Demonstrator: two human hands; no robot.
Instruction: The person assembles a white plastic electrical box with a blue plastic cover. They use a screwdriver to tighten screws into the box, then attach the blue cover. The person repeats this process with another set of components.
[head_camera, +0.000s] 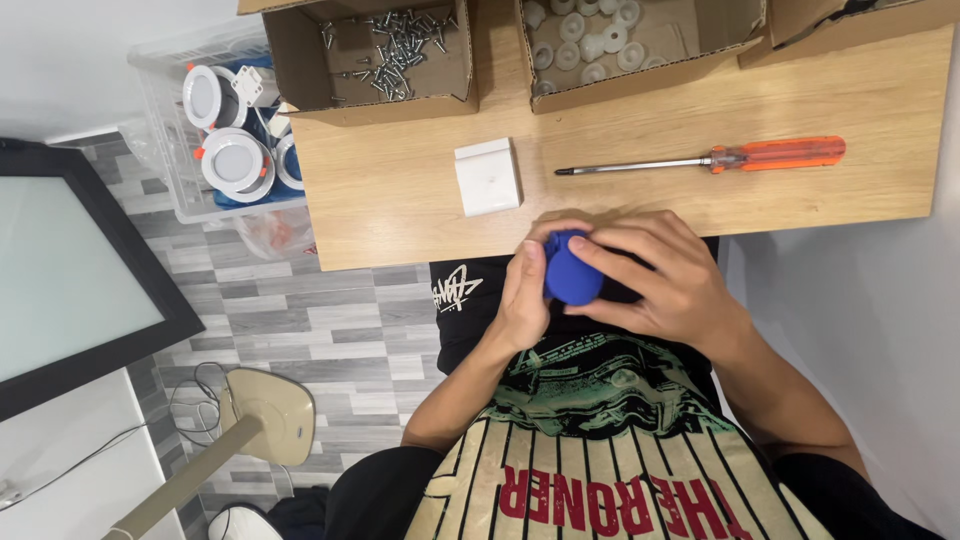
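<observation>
Two bare hands, left hand (522, 295) and right hand (655, 275), close firmly around a small blue rounded object (570, 268) at the wooden table (400, 200) edge. An orange-handled screwdriver (705, 158) and a white square plate (488, 176) lie nearby.

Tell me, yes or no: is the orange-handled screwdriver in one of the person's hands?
No, the orange-handled screwdriver lies untouched on the wooden table, while both hands hold a blue rounded object.

Bare table (400, 215) lies ahead; white switch plate (488, 176) and screwdriver (720, 157) obstruct it.
</observation>
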